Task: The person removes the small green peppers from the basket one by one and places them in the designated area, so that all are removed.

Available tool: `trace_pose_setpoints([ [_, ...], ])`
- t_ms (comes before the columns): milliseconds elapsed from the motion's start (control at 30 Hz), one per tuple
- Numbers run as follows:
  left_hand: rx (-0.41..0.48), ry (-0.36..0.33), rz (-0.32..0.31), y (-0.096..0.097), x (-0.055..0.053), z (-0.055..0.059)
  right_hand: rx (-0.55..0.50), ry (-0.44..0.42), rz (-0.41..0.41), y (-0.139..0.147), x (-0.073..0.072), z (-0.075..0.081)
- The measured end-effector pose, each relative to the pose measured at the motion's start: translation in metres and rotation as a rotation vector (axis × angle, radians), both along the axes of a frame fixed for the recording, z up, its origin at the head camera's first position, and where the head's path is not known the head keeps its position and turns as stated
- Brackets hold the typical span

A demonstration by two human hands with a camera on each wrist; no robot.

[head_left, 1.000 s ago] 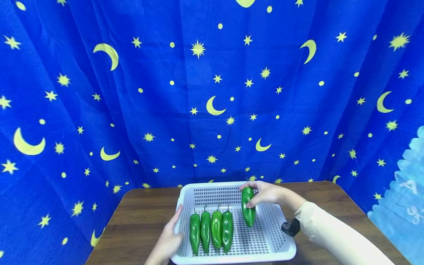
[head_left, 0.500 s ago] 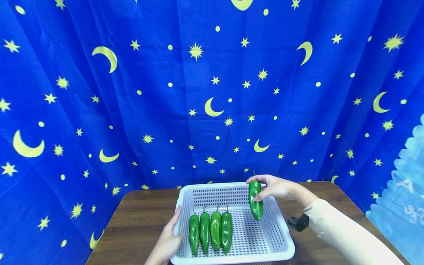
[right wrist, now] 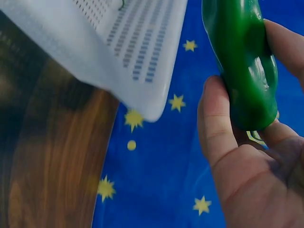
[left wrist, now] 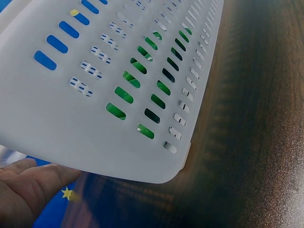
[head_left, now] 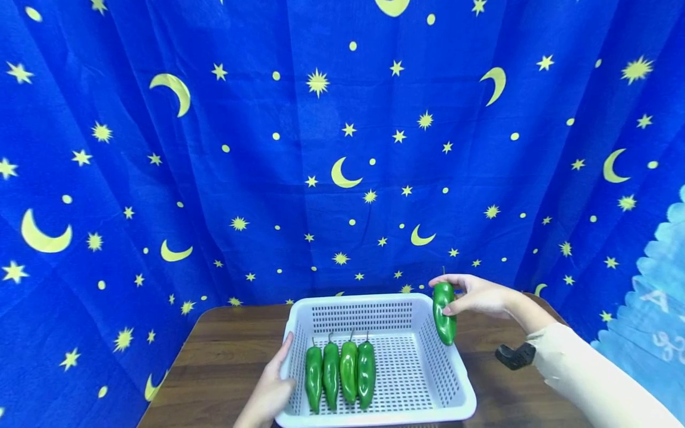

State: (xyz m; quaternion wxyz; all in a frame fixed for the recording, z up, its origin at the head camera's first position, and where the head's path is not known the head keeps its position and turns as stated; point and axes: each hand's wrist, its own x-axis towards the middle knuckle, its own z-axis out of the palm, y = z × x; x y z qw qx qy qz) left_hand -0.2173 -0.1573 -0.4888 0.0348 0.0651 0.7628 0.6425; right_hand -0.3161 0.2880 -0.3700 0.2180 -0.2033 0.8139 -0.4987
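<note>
A glossy green pepper (head_left: 443, 326) is pinched between the thumb and fingers of my right hand (head_left: 478, 297), its stem up and its tip over the right rim of a white plastic basket (head_left: 374, 419). The right wrist view shows the fingers round one end of this pepper (right wrist: 244, 71). My left hand (head_left: 270, 386) holds the basket's left rim, one finger stretched along it. In the left wrist view, fingers (left wrist: 45, 178) lie at the basket's edge. Several green peppers (head_left: 349, 371) lie side by side in the basket's left half, stems pointing away.
The basket stands on a dark brown wooden table (head_left: 219, 368). Behind and beside the table hangs a blue curtain (head_left: 342, 148) with yellow moons and stars. A light blue scalloped cloth (head_left: 653, 303) hangs at the right. A black wrist device (head_left: 516, 356) sits by the right sleeve.
My right hand has moved right and slightly upward with the pepper, from above the basket's inside to its right rim. The left hand and the peppers in the basket keep their places.
</note>
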Motion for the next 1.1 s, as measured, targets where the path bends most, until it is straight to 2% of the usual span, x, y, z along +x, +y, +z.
trace_pose_setpoints([
  [300,-0.013,-0.004,0.002,0.003,0.001,0.006,0.061,0.017,-0.09,0.043,0.008,0.002],
  [400,-0.015,-0.003,0.004,0.004,0.001,0.007,0.065,0.033,-0.093,0.056,0.011,0.001],
  [800,-0.03,-0.008,0.002,0.004,-0.001,0.003,-0.111,-0.015,0.039,0.09,0.016,-0.012],
  [933,-0.028,-0.001,0.004,0.003,0.0,0.001,-0.13,-0.023,0.086,0.099,0.019,-0.017],
  [1100,-0.027,0.0,0.012,0.001,0.0,0.001,-0.096,-0.03,0.08,0.107,0.021,-0.021],
])
